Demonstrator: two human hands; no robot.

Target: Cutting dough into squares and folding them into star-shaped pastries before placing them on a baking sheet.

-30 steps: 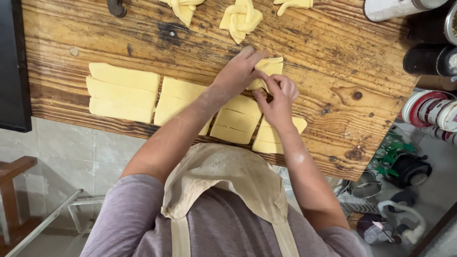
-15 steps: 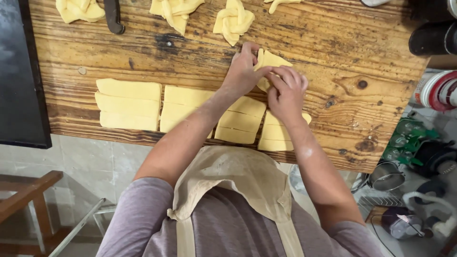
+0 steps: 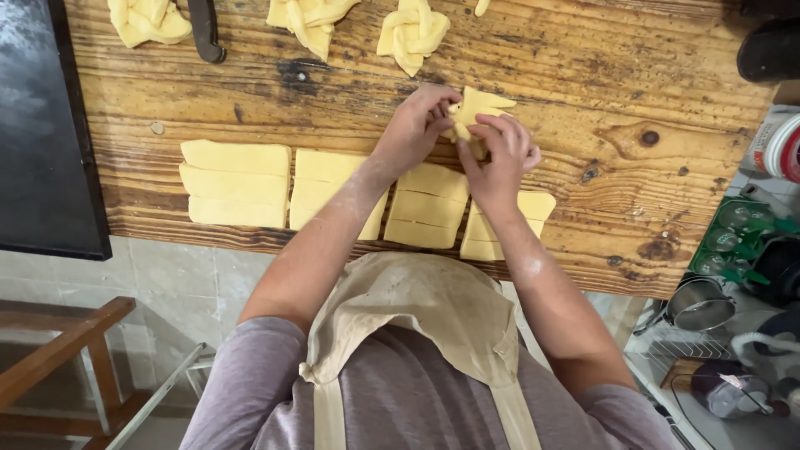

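Nearest the camera, a beige cloth apron (image 3: 421,321) covers a grey-purple shirt (image 3: 250,392). Both forearms extend over a worn wooden plank table (image 3: 633,75). At the near edge of the table lies a row of flat yellow scored dough rectangles (image 3: 236,182), side by side and running from left to right under the arms. Beyond the row, the left hand (image 3: 414,127) and right hand (image 3: 497,154) meet at a small yellow folded dough piece (image 3: 483,104). Fingers of both hands are closed on it, pinching its near edge; its far corners rest on the table. Farther away, along the far edge, lie knotted yellow dough shapes (image 3: 411,33), well apart from the hands. A dark-handled knife (image 3: 205,32) lies to their left. A black tray (image 3: 37,125) sits at the far left.
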